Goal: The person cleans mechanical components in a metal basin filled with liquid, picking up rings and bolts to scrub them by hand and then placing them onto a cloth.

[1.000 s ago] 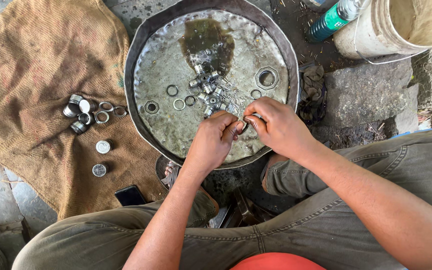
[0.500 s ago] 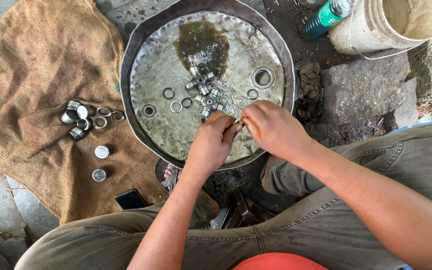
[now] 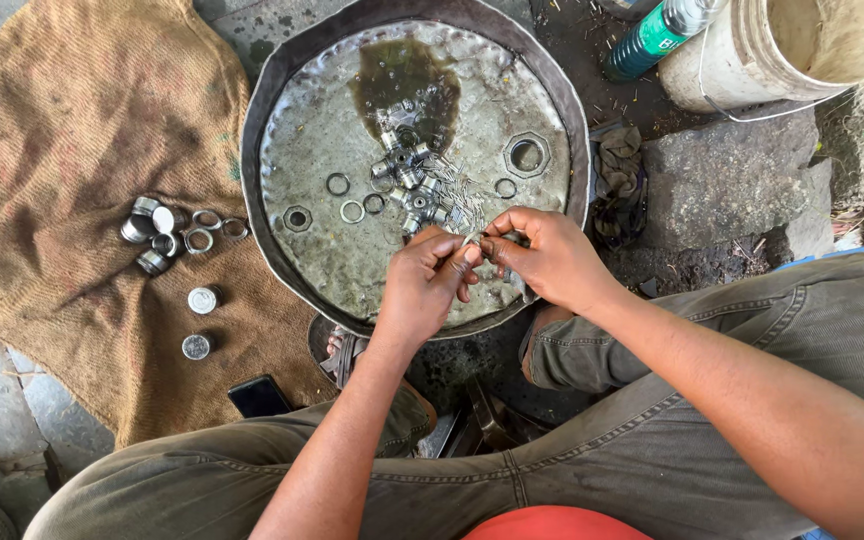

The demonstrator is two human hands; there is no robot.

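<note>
Steel, small and oil-wet: a little bearing cup appears to be pinched between the fingertips of both hands, just above the near edge of the round metal pan; most of it is hidden by the fingers, so its exact shape cannot be told. The left hand is closed on it from the left with thumb and forefinger, and the right hand is closed on it from the right in the same way, the remaining fingers being curled in.

Such a part is judged light and rigid, not fragile, but slippery from the oil film; it is best taken by its outer wall with opposed fingertips, kept low over the pan so that a slip is caught there.

Just beyond the hands, a scatter of thin needle rollers is seen lying in the pan; these are judged very light, easily lost and awkward to pick up singly. Touching them, two cross-shaped joint pieces are seen, heavier and easily gripped by their arms. Loose rings and a hexagonal nut lie apart on the pan floor, and a pool of dark oil is held at the far side.

Well to the left, more cups and rings are laid on brown burlap. A green bottle and a pale bucket are seen at the upper right.
</note>
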